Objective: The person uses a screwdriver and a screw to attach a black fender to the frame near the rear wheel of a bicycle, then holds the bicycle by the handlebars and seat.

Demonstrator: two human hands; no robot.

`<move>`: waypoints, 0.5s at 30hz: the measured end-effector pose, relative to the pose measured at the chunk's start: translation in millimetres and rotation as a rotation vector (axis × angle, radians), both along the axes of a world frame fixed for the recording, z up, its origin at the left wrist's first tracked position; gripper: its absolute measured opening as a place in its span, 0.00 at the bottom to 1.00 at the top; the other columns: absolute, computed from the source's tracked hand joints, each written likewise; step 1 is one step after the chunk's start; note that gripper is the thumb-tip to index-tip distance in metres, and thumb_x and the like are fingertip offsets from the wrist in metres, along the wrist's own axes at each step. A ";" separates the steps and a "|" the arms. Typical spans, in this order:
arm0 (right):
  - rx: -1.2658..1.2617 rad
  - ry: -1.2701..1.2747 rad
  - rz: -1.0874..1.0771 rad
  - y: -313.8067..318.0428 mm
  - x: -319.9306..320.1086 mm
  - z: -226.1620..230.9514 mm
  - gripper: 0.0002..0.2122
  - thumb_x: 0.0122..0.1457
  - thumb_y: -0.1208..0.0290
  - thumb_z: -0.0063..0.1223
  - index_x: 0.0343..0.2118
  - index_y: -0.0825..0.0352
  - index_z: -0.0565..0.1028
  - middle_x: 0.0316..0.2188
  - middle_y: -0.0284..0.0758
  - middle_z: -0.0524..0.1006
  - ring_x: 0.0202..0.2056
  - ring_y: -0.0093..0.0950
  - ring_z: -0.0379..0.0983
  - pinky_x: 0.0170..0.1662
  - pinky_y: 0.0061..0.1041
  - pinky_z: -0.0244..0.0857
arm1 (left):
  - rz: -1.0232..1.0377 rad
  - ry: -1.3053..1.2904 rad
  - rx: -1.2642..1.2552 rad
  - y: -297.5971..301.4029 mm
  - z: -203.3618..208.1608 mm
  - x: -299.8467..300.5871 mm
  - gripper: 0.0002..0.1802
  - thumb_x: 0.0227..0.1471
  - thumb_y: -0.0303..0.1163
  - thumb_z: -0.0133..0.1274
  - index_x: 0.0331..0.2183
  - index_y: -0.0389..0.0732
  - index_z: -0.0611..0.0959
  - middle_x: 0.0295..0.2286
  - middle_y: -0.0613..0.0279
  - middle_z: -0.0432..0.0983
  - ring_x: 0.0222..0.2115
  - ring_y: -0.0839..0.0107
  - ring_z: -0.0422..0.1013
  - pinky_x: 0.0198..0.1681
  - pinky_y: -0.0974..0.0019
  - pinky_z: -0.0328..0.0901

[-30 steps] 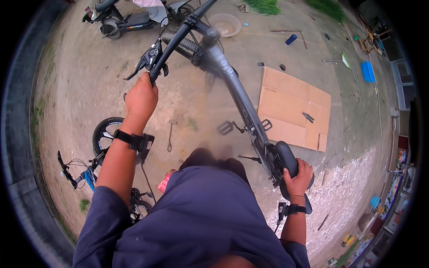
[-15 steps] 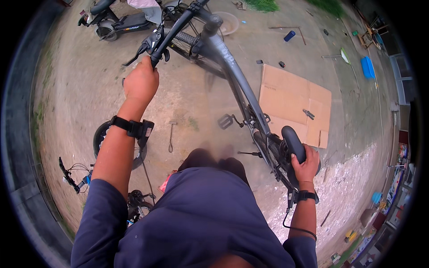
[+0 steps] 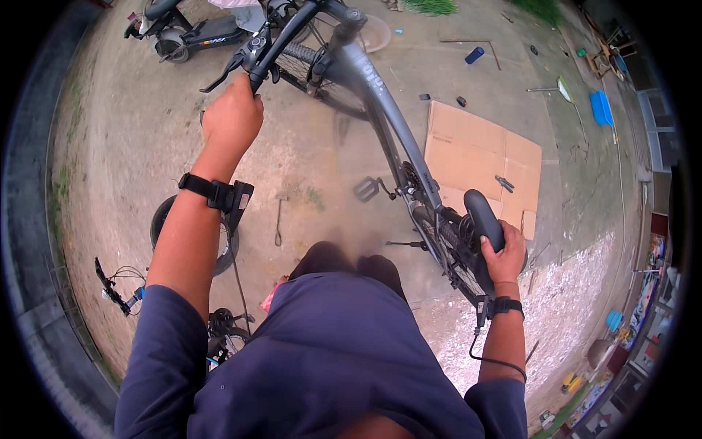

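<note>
A grey bicycle point(image 3: 398, 128) stands in front of me, its front end far and its rear wheel near my right side. My left hand point(image 3: 232, 117) is wrapped round the left grip of the black handlebar point(image 3: 281, 47), just behind the brake lever point(image 3: 223, 74). On the black saddle point(image 3: 482, 216) my right hand point(image 3: 506, 254) clasps the rear part, thumb on top and fingers over the far side, partly hidden. A pedal point(image 3: 367, 190) and the kickstand point(image 3: 406, 244) stick out toward my legs.
A flattened cardboard sheet point(image 3: 468, 146) with pliers point(image 3: 504, 183) lies right of the bicycle. Far left stands an electric scooter point(image 3: 212, 33). Beside my left arm are a hammer-like tool point(image 3: 278, 219) and another bicycle point(image 3: 131, 298). A blue bottle point(image 3: 474, 55) and blue basin point(image 3: 601, 108) lie farther off.
The bicycle has shifted slightly forward, away from me, with both hands still on it. The saddle and my right hand have moved a little farther and to the right.
</note>
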State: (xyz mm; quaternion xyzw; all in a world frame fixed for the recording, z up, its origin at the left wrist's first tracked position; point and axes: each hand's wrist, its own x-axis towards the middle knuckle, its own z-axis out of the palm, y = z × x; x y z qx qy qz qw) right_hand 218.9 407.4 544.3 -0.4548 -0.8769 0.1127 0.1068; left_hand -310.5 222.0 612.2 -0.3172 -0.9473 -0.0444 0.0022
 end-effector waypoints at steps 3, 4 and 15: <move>0.008 0.008 0.010 4.2 -3.0 1.4 0.25 0.46 0.59 0.67 0.47 0.64 0.77 0.42 0.40 0.77 0.45 0.43 0.72 0.58 0.44 0.60 | 0.014 -0.022 -0.039 6.3 8.5 0.4 0.14 0.57 0.38 0.52 0.42 0.41 0.74 0.37 0.51 0.80 0.38 0.48 0.78 0.41 0.47 0.70; 0.012 0.013 0.011 5.0 -3.8 1.6 0.24 0.46 0.60 0.67 0.47 0.64 0.77 0.42 0.40 0.77 0.45 0.43 0.72 0.57 0.42 0.61 | 0.010 -0.016 -0.037 7.0 7.3 -1.6 0.14 0.57 0.38 0.52 0.42 0.41 0.74 0.37 0.51 0.80 0.38 0.48 0.78 0.41 0.47 0.70; 0.019 0.036 0.013 -0.1 8.7 -8.3 0.24 0.45 0.60 0.67 0.46 0.64 0.78 0.41 0.40 0.78 0.44 0.42 0.72 0.52 0.39 0.64 | 0.012 0.002 -0.054 6.1 5.3 5.0 0.17 0.56 0.39 0.53 0.45 0.42 0.74 0.38 0.49 0.81 0.38 0.47 0.78 0.40 0.46 0.71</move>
